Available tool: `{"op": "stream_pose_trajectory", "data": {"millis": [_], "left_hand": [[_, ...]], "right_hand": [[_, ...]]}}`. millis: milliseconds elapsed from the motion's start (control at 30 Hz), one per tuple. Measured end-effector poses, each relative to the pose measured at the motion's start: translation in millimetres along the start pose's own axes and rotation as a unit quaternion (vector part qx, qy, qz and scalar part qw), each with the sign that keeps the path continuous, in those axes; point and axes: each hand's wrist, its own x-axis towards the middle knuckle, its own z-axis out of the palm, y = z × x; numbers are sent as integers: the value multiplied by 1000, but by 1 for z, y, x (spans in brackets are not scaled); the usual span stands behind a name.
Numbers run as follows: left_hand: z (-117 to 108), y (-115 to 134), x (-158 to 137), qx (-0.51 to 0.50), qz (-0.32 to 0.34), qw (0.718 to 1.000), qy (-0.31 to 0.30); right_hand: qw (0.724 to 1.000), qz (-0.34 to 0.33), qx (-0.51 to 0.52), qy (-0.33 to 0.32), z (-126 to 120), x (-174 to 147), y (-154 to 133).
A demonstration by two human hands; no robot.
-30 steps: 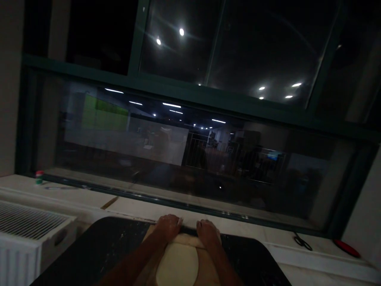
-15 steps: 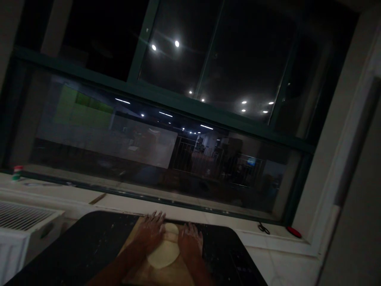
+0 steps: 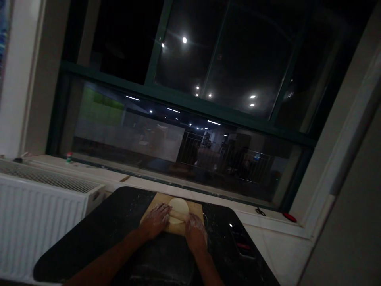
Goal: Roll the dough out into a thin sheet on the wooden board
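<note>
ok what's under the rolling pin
The rolling pin lies across dough, visible on both sides of it, on a board. The strip directly beneath is covered; the left hand and right hand hide the pin's ends.

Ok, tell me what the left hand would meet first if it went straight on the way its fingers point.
Most likely the dough: its far part lies just ahead of the left hand, beyond the rolling pin. Depth is unclear in this dim view, so the hand might pass above it.
</note>
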Motion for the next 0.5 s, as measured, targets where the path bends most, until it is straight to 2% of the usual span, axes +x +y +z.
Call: {"op": "stream_pose_trajectory", "data": {"millis": [133,267,367,500], "left_hand": [[-39,28,-6,-40,-51,998,-10],[-70,50,0,-8,-122,992,-45],[-75,53,7,4,-152,987,-60],[-63,41,17,12,-168,983,-77]], "right_hand": [[1000,-15,-3,1,-18,-14,-4],[999,-23,-23,15,-28,-15,-12],[999,-28,-34,11,-25,-8,-15],[999,-30,-42,-7,-13,2,-11]]}}
